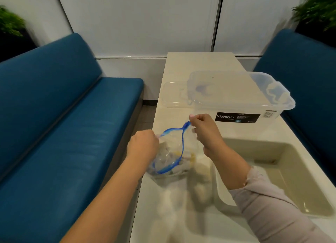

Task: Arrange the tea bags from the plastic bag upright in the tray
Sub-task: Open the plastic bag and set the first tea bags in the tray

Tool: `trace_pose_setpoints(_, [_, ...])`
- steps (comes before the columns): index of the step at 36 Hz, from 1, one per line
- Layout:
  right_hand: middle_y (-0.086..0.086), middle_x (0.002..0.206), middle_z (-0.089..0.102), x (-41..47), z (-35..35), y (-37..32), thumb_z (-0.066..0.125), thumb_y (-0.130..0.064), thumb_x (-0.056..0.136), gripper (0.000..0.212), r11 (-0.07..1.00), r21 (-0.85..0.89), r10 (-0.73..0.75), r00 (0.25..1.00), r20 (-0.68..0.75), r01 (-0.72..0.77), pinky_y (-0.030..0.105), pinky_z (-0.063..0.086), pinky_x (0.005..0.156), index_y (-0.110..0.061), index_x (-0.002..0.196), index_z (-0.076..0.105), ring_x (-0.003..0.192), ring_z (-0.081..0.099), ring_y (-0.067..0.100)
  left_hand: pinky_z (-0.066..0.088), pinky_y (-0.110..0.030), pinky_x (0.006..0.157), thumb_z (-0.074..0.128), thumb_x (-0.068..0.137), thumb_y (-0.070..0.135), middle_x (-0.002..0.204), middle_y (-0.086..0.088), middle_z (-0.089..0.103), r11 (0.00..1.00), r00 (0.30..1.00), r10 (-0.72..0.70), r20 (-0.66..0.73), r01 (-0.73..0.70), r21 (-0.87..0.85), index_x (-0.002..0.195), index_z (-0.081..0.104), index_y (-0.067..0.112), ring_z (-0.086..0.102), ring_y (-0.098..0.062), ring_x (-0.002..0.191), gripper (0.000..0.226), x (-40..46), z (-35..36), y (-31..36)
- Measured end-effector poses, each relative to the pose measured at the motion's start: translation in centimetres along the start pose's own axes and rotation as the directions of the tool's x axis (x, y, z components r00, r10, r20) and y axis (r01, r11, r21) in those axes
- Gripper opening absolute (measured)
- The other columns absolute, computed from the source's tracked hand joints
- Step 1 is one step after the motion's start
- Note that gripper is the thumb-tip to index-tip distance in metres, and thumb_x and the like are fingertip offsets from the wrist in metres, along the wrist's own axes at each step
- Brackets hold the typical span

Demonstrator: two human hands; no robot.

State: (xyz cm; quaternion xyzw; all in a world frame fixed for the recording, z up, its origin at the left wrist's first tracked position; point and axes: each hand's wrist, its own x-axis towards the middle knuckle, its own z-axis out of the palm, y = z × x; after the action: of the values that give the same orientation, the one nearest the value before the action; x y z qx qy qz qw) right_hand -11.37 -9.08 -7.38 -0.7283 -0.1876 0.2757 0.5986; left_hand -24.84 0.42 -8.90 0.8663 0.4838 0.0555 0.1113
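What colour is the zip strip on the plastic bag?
Blue, on the zip strip in the head view.

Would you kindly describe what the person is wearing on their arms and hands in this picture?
The left hand and its forearm are bare: no sleeve, glove, watch or ring shows. The right hand is also bare, but a pale pinkish-grey sleeve, soft and creased, is pushed up on that forearm.

Café-style booth, blue benches (facing), narrow table, potted plants
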Motion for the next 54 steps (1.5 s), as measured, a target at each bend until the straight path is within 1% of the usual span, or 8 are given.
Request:
trace_pose_setpoints(12, [-0.001, 0.103, 0.05, -2.1, 1.5, 2.2, 0.072, -0.013, 0.075, 0.04, 0.897, -0.385, -0.234, 0.972, -0.003, 0.215, 0.024, 0.038, 0.071, -0.017, 0.101, 0.041, 0.086, 0.052, 0.016, 0.036, -0.025, 0.05, 0.049, 0.091, 0.038, 0.087, -0.004, 0.056, 0.999, 0.971, -0.053, 0.233, 0.05, 0.018, 0.101, 0.056, 0.008, 0.054, -0.019, 0.075, 0.033, -1.7, -0.3, 0.7])
trace_pose_setpoints(18, [-0.004, 0.085, 0.061, -1.8, 1.5, 2.8, 0.063, -0.008, 0.085, 0.019, 0.938, -0.286, -0.221, 0.974, -0.056, 0.197, 0.02, 0.041, 0.066, -0.021, 0.095, 0.054, 0.08, 0.059, 0.014, 0.038, -0.031, 0.1, 0.053, 0.091, 0.048, 0.145, 0.002, 0.043, 0.953, 0.969, 0.217, 0.115, -0.185, -0.242, 0.142, 0.038, 0.022, 0.044, -0.017, 0.129, 0.059, 0.3, -1.4, 1.3])
trace_pose_setpoints(26, [0.005, 0.075, 0.07, -1.1, 0.8, 3.2, 0.061, -0.007, 0.089, 0.013, 0.998, -0.049, -0.051, 0.998, -0.028, 0.05, 0.032, 0.055, 0.073, -0.017, 0.081, 0.064, 0.07, 0.067, 0.018, 0.041, -0.016, 0.068, 0.055, 0.094, 0.029, 0.094, 0.001, 0.068, 0.826, 0.939, 0.34, 0.052, -0.272, -0.493, 0.103, 0.068, 0.017, 0.057, -0.008, 0.082, 0.02, 2.3, 0.2, 2.9])
trace_pose_setpoints(33, [0.01, 0.074, 0.067, -1.5, 0.2, 2.6, 0.051, -0.008, 0.096, 0.02, 0.99, 0.108, 0.086, 0.992, 0.091, -0.096, 0.025, 0.048, 0.057, -0.011, 0.081, 0.064, 0.064, 0.062, 0.021, 0.054, -0.03, 0.076, 0.041, 0.101, 0.024, 0.074, 0.002, 0.06, 0.724, 0.936, 0.315, 0.155, -0.132, -0.677, 0.077, 0.055, 0.017, 0.061, -0.014, 0.073, 0.029, 2.3, 0.6, 2.6])
trace_pose_setpoints(37, [0.009, 0.07, 0.063, -1.3, 0.1, 2.2, 0.049, -0.009, 0.097, 0.021, 0.969, 0.149, 0.177, 0.973, 0.15, -0.199, 0.03, 0.047, 0.062, -0.007, 0.081, 0.062, 0.063, 0.056, 0.023, 0.049, -0.022, 0.062, 0.038, 0.102, 0.027, 0.073, -0.005, 0.056, 0.548, 0.899, 0.251, 0.36, 0.175, -0.818, 0.081, 0.055, 0.009, 0.051, -0.012, 0.063, 0.032, 2.4, 0.9, 2.1])
trace_pose_setpoints(42, [0.004, 0.071, 0.055, -1.1, 0.3, 2.3, 0.052, -0.013, 0.097, 0.018, 0.958, 0.121, 0.239, 0.959, 0.153, -0.259, 0.025, 0.044, 0.062, -0.012, 0.083, 0.064, 0.065, 0.049, 0.016, 0.051, -0.023, 0.049, 0.042, 0.1, 0.027, 0.068, -0.01, 0.059, 0.016, 0.735, 0.266, 0.624, 0.644, -0.765, 0.082, 0.06, 0.001, 0.057, -0.014, 0.052, 0.037, 2.6, 1.9, 1.2])
trace_pose_setpoints(47, [0.006, 0.068, 0.056, -1.0, 0.2, 2.3, 0.042, -0.004, 0.099, 0.022, 0.891, 0.25, 0.328, 0.918, 0.223, -0.379, 0.025, 0.047, 0.058, -0.005, 0.092, 0.063, 0.058, 0.05, 0.016, 0.043, -0.013, 0.041, 0.045, 0.097, 0.034, 0.054, -0.003, 0.052, -0.272, 0.616, 0.312, 0.723, 0.787, -0.553, 0.076, 0.06, 0.002, 0.05, -0.007, 0.04, 0.041, 2.5, 3.3, 0.4])
trace_pose_setpoints(54, [0.013, 0.075, 0.055, -1.1, 0.7, 2.2, 0.034, 0.005, 0.098, 0.023, 0.52, 0.616, 0.493, 0.797, 0.349, -0.592, 0.02, 0.043, 0.032, -0.007, 0.1, 0.053, 0.033, 0.052, 0.017, 0.03, -0.003, 0.037, 0.04, 0.101, 0.036, 0.045, 0.002, 0.045, -0.482, 0.514, 0.481, 0.711, 0.832, -0.275, 0.07, 0.063, 0.002, 0.044, -0.006, 0.031, 0.052, 2.2, 4.8, -1.6])
